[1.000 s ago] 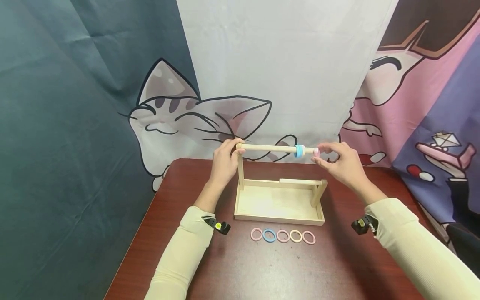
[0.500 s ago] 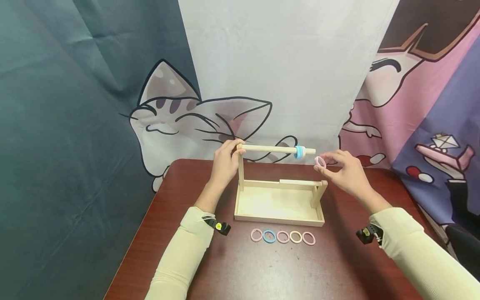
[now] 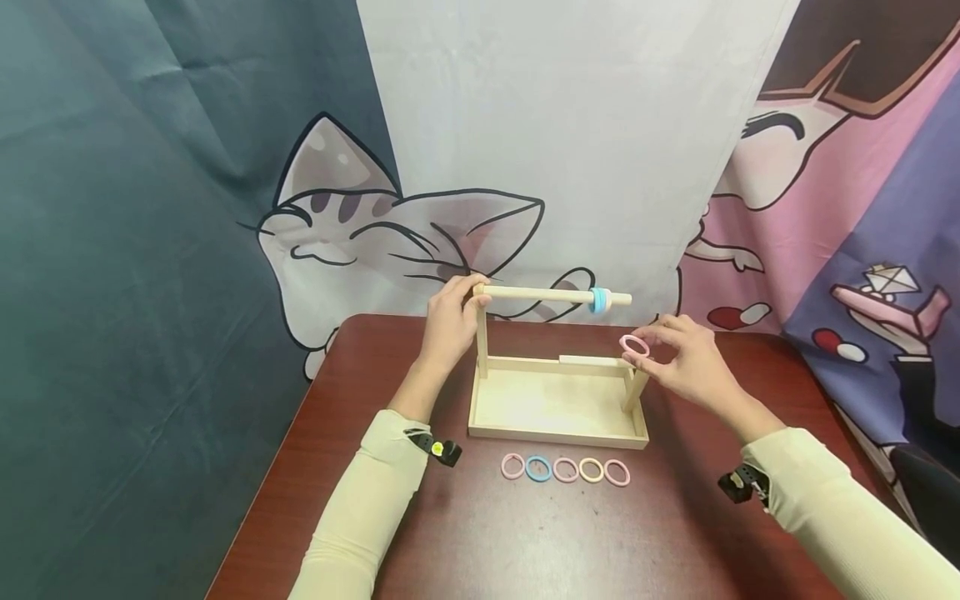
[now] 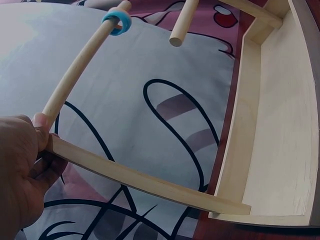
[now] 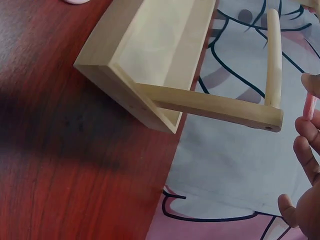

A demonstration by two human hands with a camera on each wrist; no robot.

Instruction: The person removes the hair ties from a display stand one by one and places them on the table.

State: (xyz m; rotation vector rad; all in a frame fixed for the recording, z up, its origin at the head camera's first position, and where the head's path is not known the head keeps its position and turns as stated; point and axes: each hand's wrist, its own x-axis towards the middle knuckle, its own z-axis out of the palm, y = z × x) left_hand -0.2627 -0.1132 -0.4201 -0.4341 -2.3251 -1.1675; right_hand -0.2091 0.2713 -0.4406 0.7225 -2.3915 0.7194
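Observation:
My left hand [image 3: 450, 321] grips the top of the tall wooden post [image 4: 135, 172], where the upper dowel [image 3: 536, 293] joins it. Near that dowel's free right end hang blue rings [image 3: 597, 301] with a pale ring [image 3: 607, 300] beside them. My right hand [image 3: 686, 358] pinches a pink ring [image 3: 634, 346] between thumb and fingers, below and right of the dowel's end, apart from it. In the right wrist view the pink ring [image 5: 310, 105] shows edge-on. Behind it stands the shorter post [image 5: 215, 107] with its own bare dowel [image 5: 274, 57].
The wooden tray base [image 3: 558, 437] carries both posts. In front of it a row of several rings lies flat on the red-brown table [image 3: 540, 533], among them a blue ring [image 3: 538, 481] and a yellow ring [image 3: 602, 472]. A printed cloth [image 3: 585, 125] hangs behind.
The right hand has drawn the pink ring off the upper dowel's end and lowered it to the right of and below the dowel, turning it. The left hand has stayed at the post.

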